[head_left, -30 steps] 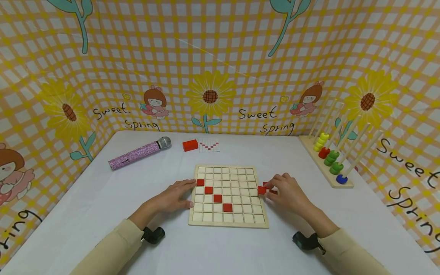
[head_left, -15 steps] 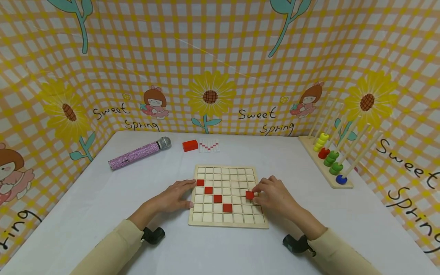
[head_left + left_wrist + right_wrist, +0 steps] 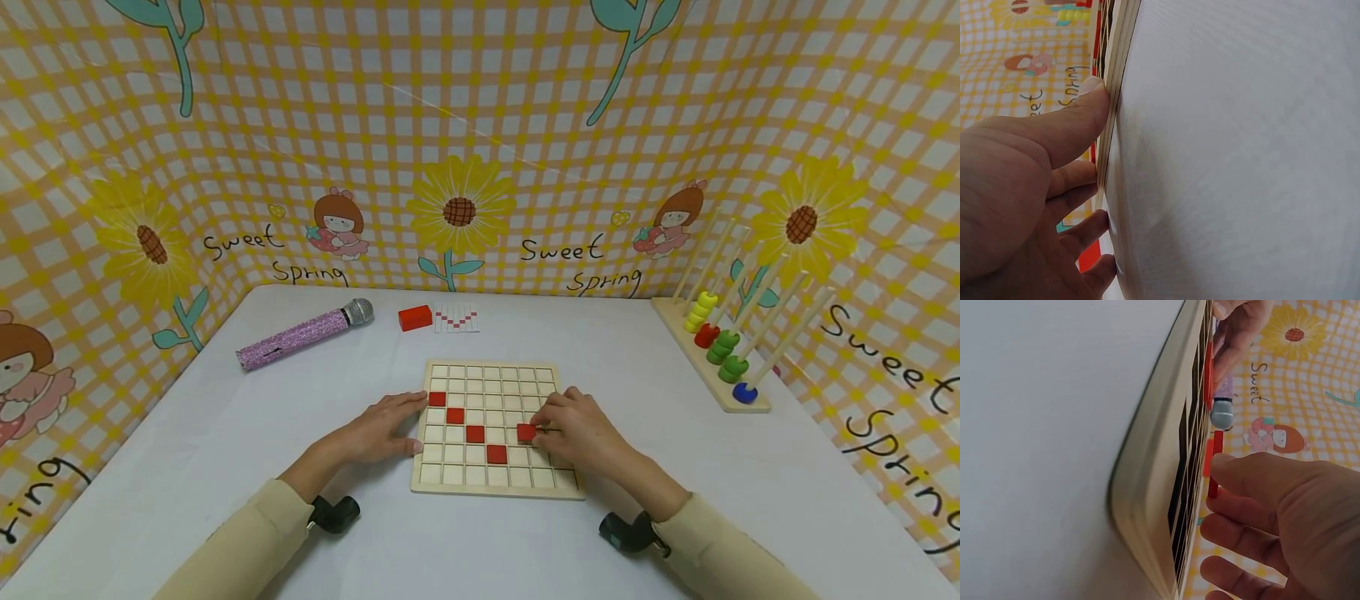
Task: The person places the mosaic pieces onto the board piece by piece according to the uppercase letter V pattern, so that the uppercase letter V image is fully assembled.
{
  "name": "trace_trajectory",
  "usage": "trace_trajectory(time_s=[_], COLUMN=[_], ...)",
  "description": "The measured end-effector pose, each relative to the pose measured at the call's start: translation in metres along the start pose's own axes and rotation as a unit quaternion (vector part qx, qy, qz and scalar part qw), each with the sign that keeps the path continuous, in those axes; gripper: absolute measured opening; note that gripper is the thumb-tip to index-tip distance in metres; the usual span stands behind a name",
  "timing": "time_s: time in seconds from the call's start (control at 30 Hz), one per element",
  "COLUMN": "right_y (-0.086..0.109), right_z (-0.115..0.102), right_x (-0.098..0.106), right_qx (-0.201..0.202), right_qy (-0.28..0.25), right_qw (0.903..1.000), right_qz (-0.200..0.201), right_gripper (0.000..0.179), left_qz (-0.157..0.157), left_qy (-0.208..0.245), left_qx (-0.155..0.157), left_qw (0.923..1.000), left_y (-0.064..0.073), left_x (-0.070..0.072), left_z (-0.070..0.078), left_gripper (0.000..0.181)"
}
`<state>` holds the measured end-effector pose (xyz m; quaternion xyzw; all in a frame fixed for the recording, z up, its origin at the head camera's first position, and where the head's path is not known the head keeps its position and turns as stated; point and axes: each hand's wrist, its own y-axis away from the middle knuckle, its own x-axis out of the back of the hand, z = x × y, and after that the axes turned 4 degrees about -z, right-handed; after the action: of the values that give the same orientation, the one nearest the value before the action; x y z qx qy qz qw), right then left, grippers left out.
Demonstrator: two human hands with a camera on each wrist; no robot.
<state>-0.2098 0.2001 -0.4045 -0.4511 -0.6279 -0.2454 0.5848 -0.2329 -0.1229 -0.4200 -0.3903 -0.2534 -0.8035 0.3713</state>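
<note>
A square wooden grid board (image 3: pixel 453 486) lies on the table in the head view. Several red square tiles (image 3: pixel 475 434) sit in its cells, stepping down from the left edge toward the middle. My left hand (image 3: pixel 377 429) rests against the board's left side, fingers loosely extended; in the left wrist view the thumb (image 3: pixel 1082 122) touches the board's edge. My right hand (image 3: pixel 581 429) is over the right half of the board, pinching another red tile (image 3: pixel 527 433) between thumb and forefinger. From the right wrist, that tile (image 3: pixel 1217 444) shows edge-on, close over the grid.
Behind the board lie a glittery pink microphone (image 3: pixel 303 335), a red block (image 3: pixel 415 317) and a small pattern card (image 3: pixel 457 317) with a red V of squares. A wooden peg stand (image 3: pixel 705 358) with coloured beads stands at the right. Patterned cloth rises behind the table.
My right hand has carried the red tile leftward from beside the board's right edge to over its grid. The left hand and the seated tiles stay in place.
</note>
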Motion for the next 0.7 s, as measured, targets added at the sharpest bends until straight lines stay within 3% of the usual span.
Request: trace_trajectory(time_s=[0.7], right_y=[-0.0079], right_z=[-0.0067], right_x=[-0.0081], right_qx=[-0.002], right_qy=[0.014], right_qw=[0.9997], right_qz=[-0.019], right_gripper=[0.014], left_qz=[0.001], left_qy=[-0.002], left_qx=[-0.005], left_qw=[1.0], left_y=[-0.0007], left_x=[0.0002], left_z=[-0.001], left_gripper=[0.071])
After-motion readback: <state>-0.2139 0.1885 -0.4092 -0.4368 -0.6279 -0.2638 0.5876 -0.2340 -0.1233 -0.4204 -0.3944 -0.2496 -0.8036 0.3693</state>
